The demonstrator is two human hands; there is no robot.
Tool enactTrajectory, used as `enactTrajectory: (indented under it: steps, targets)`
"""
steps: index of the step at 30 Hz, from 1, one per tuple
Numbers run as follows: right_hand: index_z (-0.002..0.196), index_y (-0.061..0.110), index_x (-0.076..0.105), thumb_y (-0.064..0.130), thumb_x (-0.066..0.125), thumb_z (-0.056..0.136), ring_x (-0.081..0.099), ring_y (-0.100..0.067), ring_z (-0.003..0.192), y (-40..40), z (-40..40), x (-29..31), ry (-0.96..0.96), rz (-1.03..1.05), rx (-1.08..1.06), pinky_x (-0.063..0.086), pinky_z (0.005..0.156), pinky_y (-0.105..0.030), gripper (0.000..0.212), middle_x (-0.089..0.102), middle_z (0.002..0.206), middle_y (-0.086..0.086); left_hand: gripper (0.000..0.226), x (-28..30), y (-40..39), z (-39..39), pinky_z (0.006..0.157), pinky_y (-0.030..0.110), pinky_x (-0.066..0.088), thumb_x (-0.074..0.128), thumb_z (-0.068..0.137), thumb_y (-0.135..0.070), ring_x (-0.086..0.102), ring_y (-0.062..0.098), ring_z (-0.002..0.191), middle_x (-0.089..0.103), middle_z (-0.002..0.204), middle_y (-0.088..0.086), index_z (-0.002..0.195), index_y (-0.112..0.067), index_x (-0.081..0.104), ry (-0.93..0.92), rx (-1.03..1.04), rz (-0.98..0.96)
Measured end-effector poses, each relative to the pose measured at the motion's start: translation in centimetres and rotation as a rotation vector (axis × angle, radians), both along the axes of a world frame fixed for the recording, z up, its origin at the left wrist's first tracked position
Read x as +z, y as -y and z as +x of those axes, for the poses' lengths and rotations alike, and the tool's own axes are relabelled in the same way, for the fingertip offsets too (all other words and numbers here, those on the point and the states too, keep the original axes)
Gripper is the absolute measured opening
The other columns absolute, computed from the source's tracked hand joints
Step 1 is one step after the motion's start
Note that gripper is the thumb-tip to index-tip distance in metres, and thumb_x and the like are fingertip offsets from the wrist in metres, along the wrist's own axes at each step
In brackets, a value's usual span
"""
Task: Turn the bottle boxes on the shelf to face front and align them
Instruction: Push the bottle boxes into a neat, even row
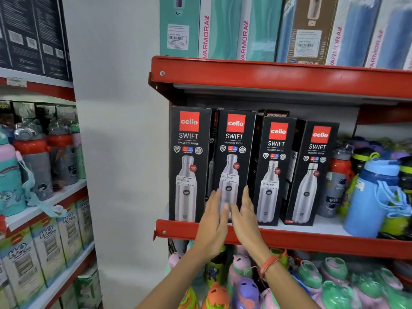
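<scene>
Several black Cello Swift bottle boxes stand upright on the red-edged shelf, printed fronts facing me. The first box is at the shelf's left end, the second box beside it. The third box and fourth box sit further right and slightly deeper. My left hand and my right hand are raised in front of the second box's lower half, fingers straight and apart, palms turned toward each other. They hide the box's bottom. I cannot tell whether the fingertips touch it.
A blue bottle and other loose bottles crowd the shelf right of the boxes. Tall Varmora boxes fill the shelf above. Colourful kids' bottles stand below. A second rack with bottles and boxes is at the left, past a white wall.
</scene>
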State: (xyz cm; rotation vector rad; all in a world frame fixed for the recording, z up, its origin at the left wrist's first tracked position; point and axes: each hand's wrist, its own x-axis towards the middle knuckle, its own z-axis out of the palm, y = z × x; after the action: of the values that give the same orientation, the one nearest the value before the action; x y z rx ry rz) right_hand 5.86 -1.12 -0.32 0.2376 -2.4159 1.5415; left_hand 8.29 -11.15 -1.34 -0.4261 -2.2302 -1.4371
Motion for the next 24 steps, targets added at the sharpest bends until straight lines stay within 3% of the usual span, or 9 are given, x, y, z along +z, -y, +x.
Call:
enactTrajectory:
  steps: [2,4,7,11,13,15,19,22,24]
  targets:
    - [0.150,0.035,-0.013,0.028,0.034,0.101,0.020,-0.026,0.147,-0.5,-0.3,0.3,0.035,0.018,0.048,0.026,0.113,-0.039,0.069,-0.001,0.164,-0.006,0.061,0.4,-0.7,-1.3,0.121,0.038,0.008,0.021,0.096,-0.050,0.003,0.010,0.146,0.005,0.159,-0.007,0.148,-0.025,0.001,0.108,0.012,0.051]
    - [0.148,0.039,-0.017,0.027,0.032,0.101,0.039,-0.031,0.136,-0.8,-0.5,0.7,0.048,0.057,0.066,0.036,0.104,-0.038,0.069,0.000,0.164,-0.008,0.066,0.6,-0.7,-2.4,0.121,0.043,0.010,0.017,0.093,-0.058,0.007,0.018,0.147,0.004,0.159,-0.003,0.147,-0.027,-0.006,0.190,0.034,0.038]
    - [0.146,0.043,-0.017,0.029,0.031,0.102,0.046,-0.031,0.129,-0.8,-0.5,0.8,0.033,0.107,0.057,0.038,0.096,-0.033,0.067,0.007,0.163,-0.010,0.074,0.7,-0.6,-2.9,0.116,0.049,0.022,0.011,0.084,-0.071,0.027,0.028,0.141,0.025,0.156,0.007,0.146,-0.034,-0.007,0.252,0.076,0.016]
    - [0.143,0.049,-0.018,0.032,0.032,0.101,0.054,-0.027,0.116,-1.1,-0.2,-0.1,0.006,0.126,0.063,0.037,0.083,-0.026,0.068,0.015,0.160,-0.007,0.067,0.6,-0.6,-1.6,0.114,0.046,0.029,0.013,0.089,-0.064,0.038,0.031,0.135,0.039,0.148,0.015,0.147,-0.034,0.000,0.211,0.120,-0.004]
    - [0.135,0.060,-0.022,0.035,0.031,0.099,0.055,-0.027,0.113,-1.3,0.3,-0.7,-0.012,0.140,0.065,0.042,0.086,-0.032,0.069,0.015,0.159,-0.008,0.070,0.6,-0.5,-0.4,0.108,0.051,0.036,0.012,0.085,-0.066,0.048,0.040,0.124,0.045,0.134,0.032,0.147,-0.034,0.002,0.191,0.144,-0.015]
    - [0.131,0.065,-0.024,0.036,0.030,0.097,0.043,-0.031,0.131,-1.5,0.7,-1.2,-0.023,0.157,0.067,0.040,0.099,-0.040,0.070,0.013,0.160,-0.009,0.069,0.5,-0.4,0.5,0.104,0.052,0.037,0.013,0.085,-0.065,0.048,0.044,0.120,0.043,0.131,0.035,0.147,-0.034,0.005,0.176,0.159,-0.021]
    - [0.131,0.064,-0.024,0.036,0.029,0.097,0.035,-0.028,0.138,-1.7,1.5,-1.5,-0.037,0.161,0.089,0.037,0.106,-0.044,0.069,0.013,0.161,-0.009,0.060,0.8,-0.2,1.5,0.092,0.047,0.045,0.017,0.092,-0.056,0.065,0.029,0.090,0.060,0.102,0.030,0.147,-0.033,0.009,0.168,0.166,-0.010]
    - [0.138,0.057,-0.022,0.033,0.030,0.099,0.042,-0.024,0.130,-2.0,1.5,-1.5,-0.051,0.183,0.098,0.040,0.092,-0.033,0.069,0.015,0.160,-0.008,0.058,1.0,-0.5,1.6,0.072,0.037,0.048,0.018,0.094,-0.053,0.062,0.016,0.067,0.059,0.064,0.009,0.147,-0.033,0.009,0.162,0.174,-0.016]
    - [0.142,0.051,-0.019,0.031,0.030,0.099,0.047,-0.020,0.121,-2.2,1.3,-1.4,-0.051,0.189,0.112,0.037,0.083,-0.027,0.069,0.017,0.159,-0.007,0.060,0.7,-0.4,1.2,0.075,0.037,0.049,0.018,0.092,-0.056,0.064,0.017,0.073,0.064,0.070,0.010,0.147,-0.034,0.008,0.166,0.181,-0.015]
